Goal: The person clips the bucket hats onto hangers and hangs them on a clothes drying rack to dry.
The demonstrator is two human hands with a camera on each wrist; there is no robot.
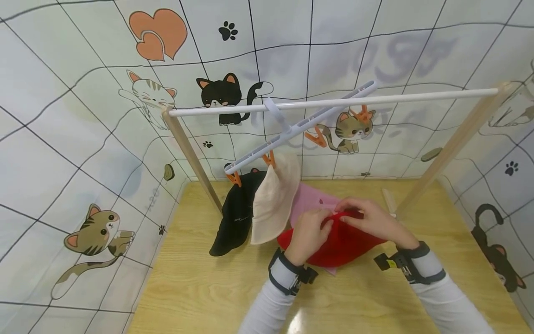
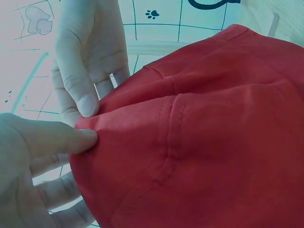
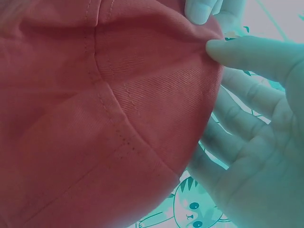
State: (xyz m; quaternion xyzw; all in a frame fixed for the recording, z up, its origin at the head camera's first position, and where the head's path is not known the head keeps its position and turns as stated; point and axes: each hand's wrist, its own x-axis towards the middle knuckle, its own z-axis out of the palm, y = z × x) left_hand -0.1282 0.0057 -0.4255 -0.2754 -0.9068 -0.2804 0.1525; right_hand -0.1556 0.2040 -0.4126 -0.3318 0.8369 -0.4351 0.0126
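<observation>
Both hands hold a red bucket hat (image 1: 338, 246) by its edge, low in front of the rack. My left hand (image 1: 309, 234) pinches the edge between thumb and fingers; in the left wrist view its thumb (image 2: 71, 137) presses on the red cloth. Close beside it, my right hand (image 1: 377, 220) pinches the same edge, and the right wrist view shows its thumb (image 3: 228, 50) on top with the other fingers behind. A pink cloth item (image 1: 310, 202) lies behind the red hat, partly hidden. To the left, a black bucket hat (image 1: 238, 218) and a cream bucket hat (image 1: 277, 199) hang from orange clips.
A pale clip hanger (image 1: 292, 132) hangs at a slant on a white rod (image 1: 400, 98) between wooden posts (image 1: 193, 162). Two further orange clips, one a hanging clip (image 1: 317, 138), hold nothing. Below is the wood-grain table (image 1: 200, 287); a cat-print sheet (image 1: 104, 153) surrounds it.
</observation>
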